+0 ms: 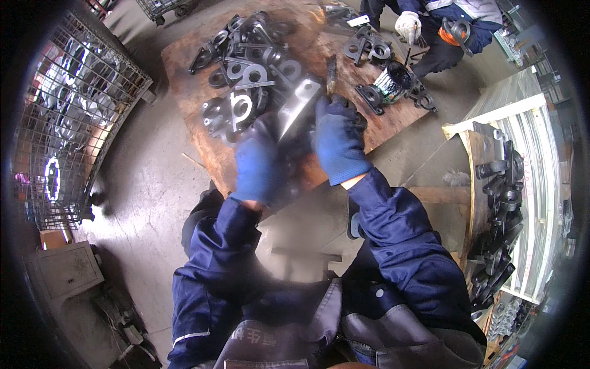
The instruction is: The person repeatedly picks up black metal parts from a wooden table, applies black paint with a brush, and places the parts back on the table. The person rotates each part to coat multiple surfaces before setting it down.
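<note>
My left hand (258, 157), in a blue glove with dark fingers, is closed on the lower end of a metal bracket (301, 101). The bracket's flat, shiny plate with a hole near its top tilts up to the right; its lower part is blurred. Beside it, my right hand (338, 135), gloved alike, is closed in a fist. A narrow brown wooden handle (331, 72) stands up out of it; its other end is hidden. Beyond my left hand lies a heap of grey and black ring-shaped brackets (255, 75).
On the wooden board (184, 80), a black-smeared can (390, 85) stands right among dark brackets. Beyond it, a co-worker's white-gloved hand (408, 27) holds a thin stick. A wire cage (92, 92) of metal parts stands left; more black brackets (504, 197) lie right.
</note>
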